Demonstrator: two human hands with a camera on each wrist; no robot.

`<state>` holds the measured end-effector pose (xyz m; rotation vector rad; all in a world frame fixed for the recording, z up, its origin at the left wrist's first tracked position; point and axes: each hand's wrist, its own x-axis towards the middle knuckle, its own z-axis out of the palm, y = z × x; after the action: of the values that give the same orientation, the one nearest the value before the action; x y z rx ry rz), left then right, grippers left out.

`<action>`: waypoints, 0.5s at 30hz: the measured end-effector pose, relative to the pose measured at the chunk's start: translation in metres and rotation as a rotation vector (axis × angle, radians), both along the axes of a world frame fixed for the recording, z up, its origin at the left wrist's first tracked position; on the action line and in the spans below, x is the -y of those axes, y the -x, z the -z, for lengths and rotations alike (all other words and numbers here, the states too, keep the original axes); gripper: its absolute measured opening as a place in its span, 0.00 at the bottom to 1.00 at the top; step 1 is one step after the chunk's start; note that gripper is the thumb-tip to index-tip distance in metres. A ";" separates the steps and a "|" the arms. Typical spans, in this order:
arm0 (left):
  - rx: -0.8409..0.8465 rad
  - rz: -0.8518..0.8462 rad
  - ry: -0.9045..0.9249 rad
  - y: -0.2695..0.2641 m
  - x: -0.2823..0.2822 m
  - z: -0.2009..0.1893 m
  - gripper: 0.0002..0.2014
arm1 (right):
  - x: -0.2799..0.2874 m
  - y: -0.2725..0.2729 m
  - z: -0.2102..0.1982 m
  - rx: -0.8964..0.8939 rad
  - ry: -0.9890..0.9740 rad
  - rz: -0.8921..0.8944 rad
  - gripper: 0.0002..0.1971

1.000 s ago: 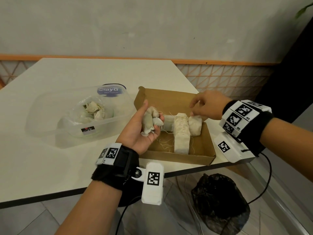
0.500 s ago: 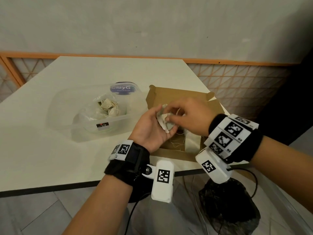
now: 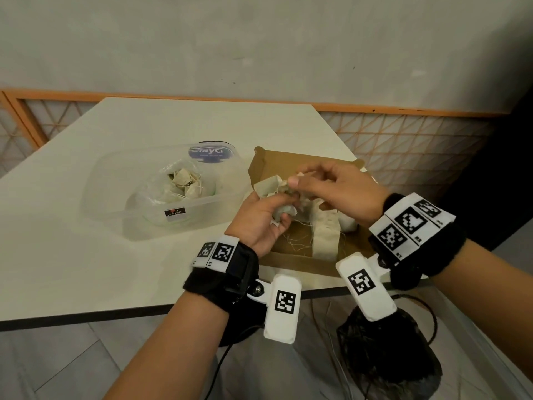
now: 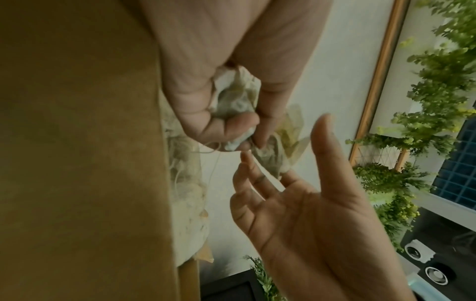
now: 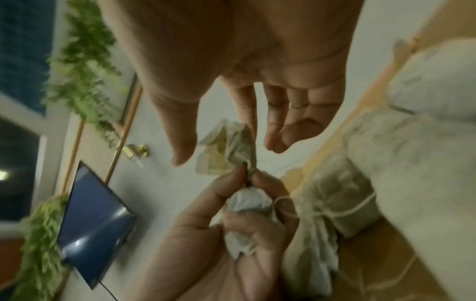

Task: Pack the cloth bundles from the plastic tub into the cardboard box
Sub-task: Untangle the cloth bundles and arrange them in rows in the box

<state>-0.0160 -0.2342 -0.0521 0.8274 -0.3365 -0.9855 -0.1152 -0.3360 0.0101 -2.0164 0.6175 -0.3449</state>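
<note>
The open cardboard box sits at the table's right front corner with several cream cloth bundles inside. The clear plastic tub to its left holds more bundles in a plastic bag. Over the box's left side my left hand curls round one white bundle in its palm and pinches the tied neck of a second bundle between thumb and forefinger. My right hand meets it from the right; its fingertips touch that second bundle, with the thumb straight and apart.
A lid with a blue label leans at the tub's back. The white table ends just in front of the box; a black bag and cables lie on the floor below. An orange lattice rail runs behind.
My right hand left the bundles at the back right of the box and came over to my left hand. The left hand stayed above the box, now pinching one bundle out toward the right fingers.
</note>
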 end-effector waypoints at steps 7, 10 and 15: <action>0.061 -0.005 -0.082 0.004 0.001 -0.001 0.17 | 0.012 0.005 -0.009 0.021 0.224 -0.105 0.08; 0.073 -0.005 -0.109 0.006 0.001 -0.004 0.14 | 0.018 0.004 -0.013 0.056 0.107 -0.013 0.05; 0.025 -0.002 -0.072 0.003 -0.005 -0.009 0.10 | 0.024 0.004 -0.021 -0.094 0.177 -0.062 0.05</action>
<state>-0.0187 -0.2291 -0.0434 0.9053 -0.3229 -0.9902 -0.1195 -0.3604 0.0315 -2.2270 0.5992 -0.2767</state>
